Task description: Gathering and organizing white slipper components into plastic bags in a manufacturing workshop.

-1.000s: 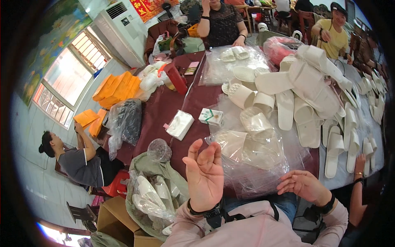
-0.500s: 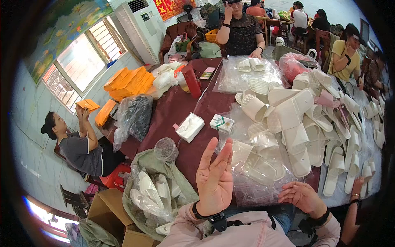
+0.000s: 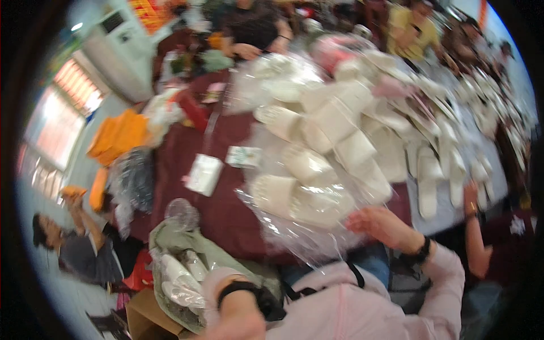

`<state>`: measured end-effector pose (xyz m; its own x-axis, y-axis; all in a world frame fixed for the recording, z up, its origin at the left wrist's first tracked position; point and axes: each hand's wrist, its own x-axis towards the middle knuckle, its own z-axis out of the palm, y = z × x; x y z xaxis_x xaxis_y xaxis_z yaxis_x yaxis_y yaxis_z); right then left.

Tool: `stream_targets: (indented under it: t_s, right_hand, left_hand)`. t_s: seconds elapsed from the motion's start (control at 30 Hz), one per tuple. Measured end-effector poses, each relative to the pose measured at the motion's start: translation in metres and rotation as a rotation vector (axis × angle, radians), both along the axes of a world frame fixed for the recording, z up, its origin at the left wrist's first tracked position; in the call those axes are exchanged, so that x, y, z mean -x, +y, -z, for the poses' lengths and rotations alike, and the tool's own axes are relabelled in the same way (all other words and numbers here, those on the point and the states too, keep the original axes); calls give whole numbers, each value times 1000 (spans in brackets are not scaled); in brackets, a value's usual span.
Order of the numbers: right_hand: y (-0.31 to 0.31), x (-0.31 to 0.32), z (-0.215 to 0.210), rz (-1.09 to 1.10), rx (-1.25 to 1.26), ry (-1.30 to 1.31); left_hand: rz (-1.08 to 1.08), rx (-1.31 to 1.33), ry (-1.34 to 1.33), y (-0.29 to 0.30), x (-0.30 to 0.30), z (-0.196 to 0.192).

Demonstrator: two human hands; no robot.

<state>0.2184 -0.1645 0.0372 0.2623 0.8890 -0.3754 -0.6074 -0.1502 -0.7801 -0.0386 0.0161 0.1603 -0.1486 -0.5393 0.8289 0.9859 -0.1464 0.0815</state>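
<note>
My left hand (image 3: pixel 241 327) is low at the bottom edge, drawn back in front of my chest. Motion smears it and its fingers are hidden. At the near table edge my right hand (image 3: pixel 382 226) is stretched out, fingers pointing left over clear plastic bags (image 3: pixel 317 243), with no object seen in it. Just beyond its fingertips lies a cream slipper (image 3: pixel 323 204) on the plastic. More cream slippers (image 3: pixel 334 119) are heaped behind it.
A green sack (image 3: pixel 226 255) with bagged slippers stands at the left, beside a cardboard box (image 3: pixel 148 317). A tissue pack (image 3: pixel 204 174) and a small white-green box (image 3: pixel 243 157) lie on the dark red tablecloth (image 3: pixel 221 215). Other people sit around the table.
My left hand has dropped from its raised, spread pose down to the bottom edge. The view has turned, shifting the table leftward. My right hand now reaches closer to the nearest slipper.
</note>
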Motion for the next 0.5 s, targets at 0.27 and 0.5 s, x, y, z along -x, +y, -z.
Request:
stream_targets:
  t_s: [0.27,0.5]
  right_hand:
    - [7,5,-8,-124,13,112]
    - [-10,13,-2,-88,53,149]
  left_hand:
    - [-122,408,450,-44,-18,66]
    - [-659,438,753,-54,-6,59]
